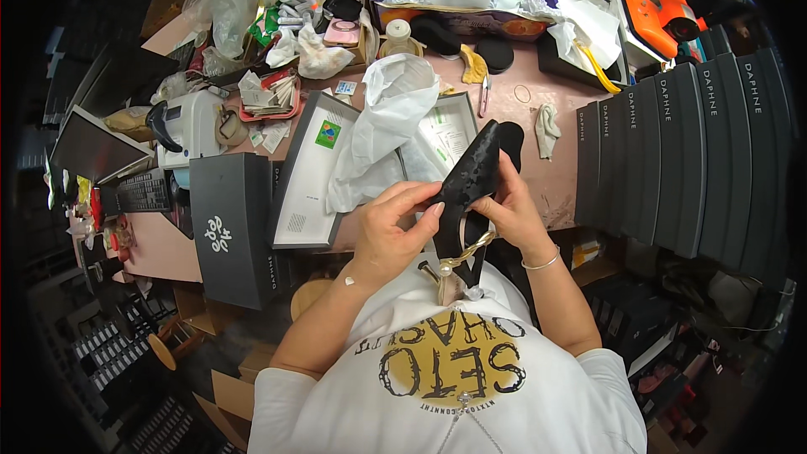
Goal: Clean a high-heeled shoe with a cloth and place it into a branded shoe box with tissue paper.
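Black shoe (467, 175), held up before the person's chest at the table (556, 193) edge: the right hand (514, 212) clasps it between thumb and fingers. The left hand's (393, 231) thumb and forefinger nearly meet at its left side; whether they pinch it, I cannot tell.

Black pointed-toe shoe (472, 166) held between the left hand (393, 229) and right hand (514, 217).
Dark, leafy-looking pattern on the upper; toe tilted up and away from the wearer; braided gold-coloured strap (474, 250) with pearl-like bead (445, 269) below, nearer the body.
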